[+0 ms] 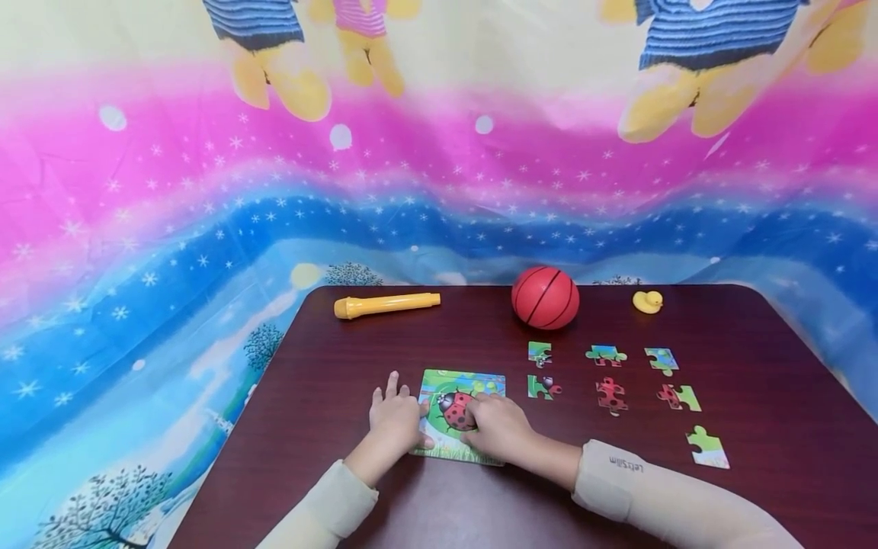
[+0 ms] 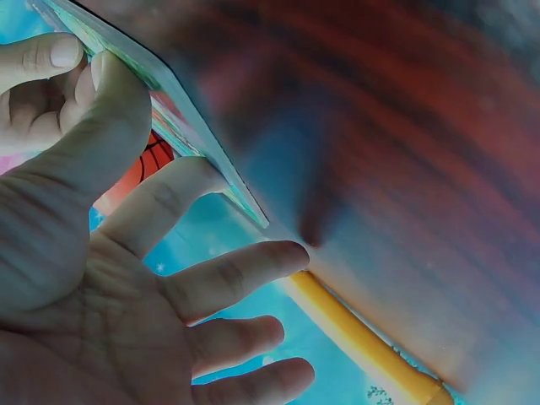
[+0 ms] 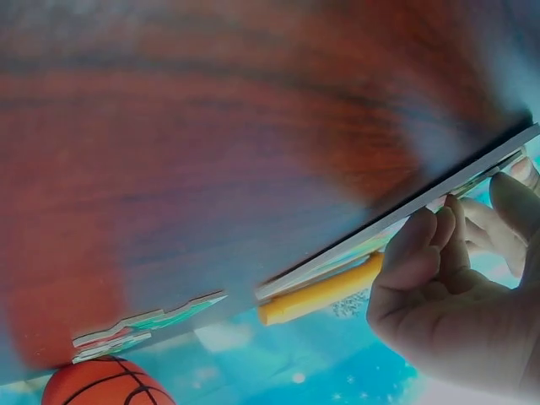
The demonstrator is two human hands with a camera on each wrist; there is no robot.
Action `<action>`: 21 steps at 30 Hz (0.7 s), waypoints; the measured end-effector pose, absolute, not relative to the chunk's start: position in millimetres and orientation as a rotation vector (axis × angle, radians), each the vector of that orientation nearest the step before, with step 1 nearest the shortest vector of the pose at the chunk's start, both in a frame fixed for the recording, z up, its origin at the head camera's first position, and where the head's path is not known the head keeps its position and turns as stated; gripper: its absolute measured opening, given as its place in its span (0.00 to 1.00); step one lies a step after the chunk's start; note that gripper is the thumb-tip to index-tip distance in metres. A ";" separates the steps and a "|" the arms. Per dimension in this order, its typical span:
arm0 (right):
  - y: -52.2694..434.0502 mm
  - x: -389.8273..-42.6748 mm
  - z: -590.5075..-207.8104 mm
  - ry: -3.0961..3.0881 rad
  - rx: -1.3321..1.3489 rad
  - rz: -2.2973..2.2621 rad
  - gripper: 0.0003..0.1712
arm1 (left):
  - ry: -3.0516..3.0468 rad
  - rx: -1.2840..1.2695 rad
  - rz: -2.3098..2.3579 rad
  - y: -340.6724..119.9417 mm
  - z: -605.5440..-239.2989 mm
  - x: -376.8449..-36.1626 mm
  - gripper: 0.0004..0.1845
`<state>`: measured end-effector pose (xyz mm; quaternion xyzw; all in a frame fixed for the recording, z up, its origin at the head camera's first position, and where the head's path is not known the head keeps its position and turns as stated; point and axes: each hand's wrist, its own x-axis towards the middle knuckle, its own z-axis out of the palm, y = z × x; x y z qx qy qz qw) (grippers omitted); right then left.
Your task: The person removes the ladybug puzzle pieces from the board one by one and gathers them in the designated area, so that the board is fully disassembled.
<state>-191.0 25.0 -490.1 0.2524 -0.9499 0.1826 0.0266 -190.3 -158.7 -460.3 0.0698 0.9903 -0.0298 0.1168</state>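
A square puzzle board (image 1: 466, 381) with a ladybug picture lies on the table between both hands. At its left edge is my left hand (image 1: 396, 419), with thumb and index finger touching the board and the other fingers stretched out. My right hand (image 1: 504, 427) reaches over the board's lower right part with curled fingers. In the right wrist view its thumb and fingertips pinch the edge of a thin puzzle piece (image 3: 488, 179) low on the board; most of that piece is hidden. Loose puzzle pieces lie right of the board, among them a ladybug-body piece (image 1: 611, 395) and a green corner piece (image 1: 706, 447).
Along the back of the dark wooden table (image 1: 309, 396) lie a yellow toy microphone (image 1: 387, 305), a red ball (image 1: 545, 297) with black lines and a yellow rubber duck (image 1: 647, 302). A printed cloth (image 1: 425, 183) hangs behind the table.
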 end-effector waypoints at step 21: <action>28.2 -196.8 -485.2 -3.046 0.786 1.003 0.15 | 2.896 0.225 -0.103 -158.8 -462.5 -193.7 0.27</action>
